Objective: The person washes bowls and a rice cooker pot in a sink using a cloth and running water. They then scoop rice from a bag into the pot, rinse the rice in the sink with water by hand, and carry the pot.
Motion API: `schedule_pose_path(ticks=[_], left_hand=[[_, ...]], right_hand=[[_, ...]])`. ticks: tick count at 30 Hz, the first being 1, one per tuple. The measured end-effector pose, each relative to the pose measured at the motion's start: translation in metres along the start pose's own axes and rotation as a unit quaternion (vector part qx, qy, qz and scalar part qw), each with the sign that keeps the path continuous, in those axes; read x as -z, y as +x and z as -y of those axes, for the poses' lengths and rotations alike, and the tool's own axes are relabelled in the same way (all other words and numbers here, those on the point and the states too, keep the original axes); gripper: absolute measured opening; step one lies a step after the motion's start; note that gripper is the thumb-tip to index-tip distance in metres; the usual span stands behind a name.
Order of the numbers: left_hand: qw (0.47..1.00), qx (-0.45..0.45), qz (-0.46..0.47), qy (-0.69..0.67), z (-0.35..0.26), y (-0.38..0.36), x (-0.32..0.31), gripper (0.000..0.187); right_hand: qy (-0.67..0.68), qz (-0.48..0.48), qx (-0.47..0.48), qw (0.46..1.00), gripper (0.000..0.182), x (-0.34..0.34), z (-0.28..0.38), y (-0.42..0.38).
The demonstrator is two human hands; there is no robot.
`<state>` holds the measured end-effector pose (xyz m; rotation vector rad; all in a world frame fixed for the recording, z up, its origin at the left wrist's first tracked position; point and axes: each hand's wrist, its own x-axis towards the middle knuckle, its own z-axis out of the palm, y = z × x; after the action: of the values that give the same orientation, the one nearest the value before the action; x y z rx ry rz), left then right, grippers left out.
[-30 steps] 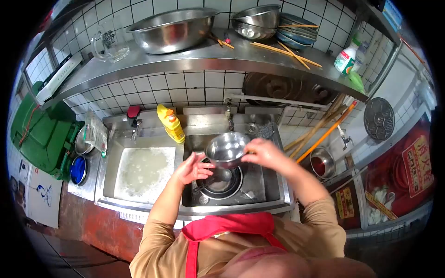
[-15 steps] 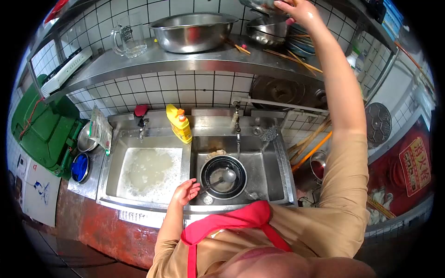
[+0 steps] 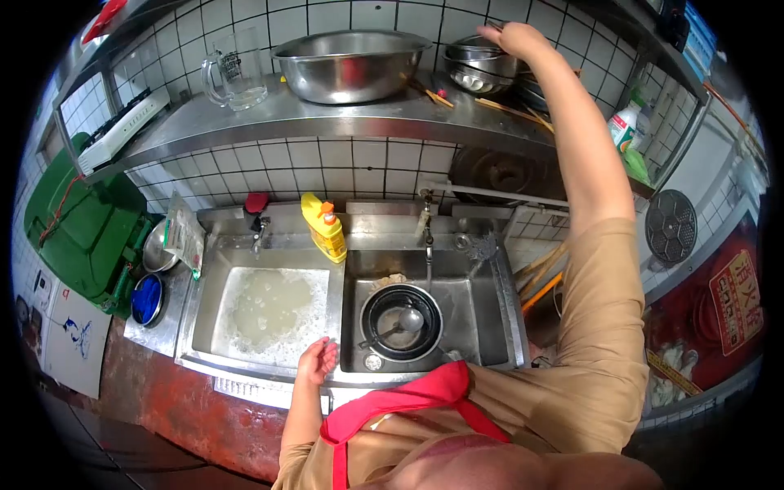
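My right hand [image 3: 514,39] is raised to the shelf, over the right rim of the top metal bowl [image 3: 474,47], which rests on a stack of bowls. Its visible fingers stretch out to the left; the thumb is hidden. Low over the front edge of the sink, my left hand [image 3: 318,360] is empty, its fingers loosely bent and apart. Beside it, in the right basin, sits a dark round pot [image 3: 371,304] with a ladle [image 3: 409,319] lying in it. Cloudy, foamy water [image 3: 273,306] covers the bottom of the left basin.
A yellow bottle [image 3: 325,229] stands between the basins behind. The shelf [image 3: 327,129] bears a large metal basin [image 3: 353,69], a glass mug [image 3: 237,82] and chopsticks [image 3: 514,113]. At left is a green bin [image 3: 86,216]; a spray bottle [image 3: 625,124] stands at right.
My right hand has come down with the metal bowl, which now sits on the stack. My left hand has shifted slightly left and down. The view has tilted a little.
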<state>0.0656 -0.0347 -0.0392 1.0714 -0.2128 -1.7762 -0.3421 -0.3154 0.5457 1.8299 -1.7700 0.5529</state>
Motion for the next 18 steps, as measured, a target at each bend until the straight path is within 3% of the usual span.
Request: schedule_pose_path(ticks=[4,5,8,9,12,13,16,17,18], left_hand=[[1.000,0.002,-0.012,0.006,0.000,-0.001,-0.011,0.022],[1.000,0.001,-0.011,0.006,0.001,0.000,-0.013,0.022],[1.000,-0.003,-0.012,0.001,0.006,0.005,-0.015,0.022],[1.000,-0.004,-0.016,-0.002,0.008,0.006,-0.014,0.023],[0.999,-0.009,-0.033,-0.011,0.013,0.004,-0.010,0.023],[0.999,-0.012,-0.039,-0.015,0.014,0.003,-0.008,0.022],[0.998,-0.010,-0.062,-0.022,0.019,-0.002,0.000,0.022],[0.997,-0.010,-0.073,-0.018,0.019,-0.003,0.001,0.021],[0.997,-0.009,-0.072,-0.023,0.021,-0.003,0.004,0.021]], right_hand=[[-0.095,-0.016,0.096,0.991,0.065,0.031,0.006,-0.012],[-0.057,-0.063,0.176,0.981,0.050,0.029,0.000,-0.003],[-0.116,-0.070,0.227,0.965,0.022,0.032,0.007,0.014],[-0.087,-0.037,0.245,0.965,0.023,0.034,0.016,0.015],[-0.017,-0.126,0.427,0.895,0.026,0.022,0.019,0.030],[-0.012,-0.108,0.377,0.920,0.028,0.025,0.025,0.033],[0.224,-0.131,0.314,0.913,0.030,0.030,0.033,0.037],[0.208,-0.164,0.326,0.908,0.035,0.023,0.020,0.056],[0.214,-0.200,0.260,0.920,0.036,0.028,0.018,0.048]])
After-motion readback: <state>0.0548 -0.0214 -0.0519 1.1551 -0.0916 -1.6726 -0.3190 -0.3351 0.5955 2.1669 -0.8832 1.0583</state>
